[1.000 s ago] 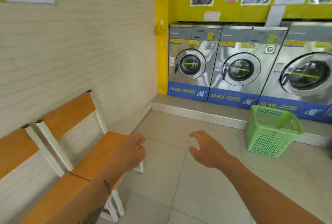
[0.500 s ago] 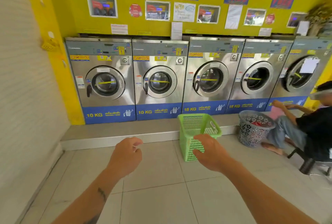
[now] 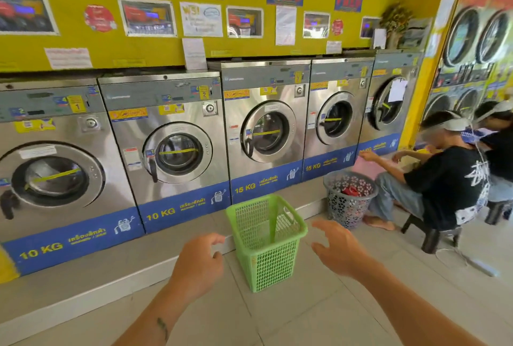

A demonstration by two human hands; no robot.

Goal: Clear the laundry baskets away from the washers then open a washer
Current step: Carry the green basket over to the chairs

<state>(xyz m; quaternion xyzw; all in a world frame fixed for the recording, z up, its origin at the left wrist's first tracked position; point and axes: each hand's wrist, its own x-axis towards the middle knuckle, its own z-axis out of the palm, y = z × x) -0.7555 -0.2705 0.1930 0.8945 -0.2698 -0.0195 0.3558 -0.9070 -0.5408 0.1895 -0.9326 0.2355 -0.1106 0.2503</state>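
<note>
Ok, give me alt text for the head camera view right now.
Two bare hands, left hand and right hand, reach open toward an empty green basket on the floor before a row of closed steel washers. A grey basket with laundry stands beside seated people.

Your left hand [image 3: 198, 265] and right hand [image 3: 340, 251] flank the green basket [image 3: 266, 243] with open air on both sides. The basket stands against the raised step [image 3: 83, 287] before the washers [image 3: 175, 148]. To its right, the grey basket [image 3: 349, 198] and a seated person [image 3: 444, 179] crowd the floor [image 3: 305, 318].
</note>
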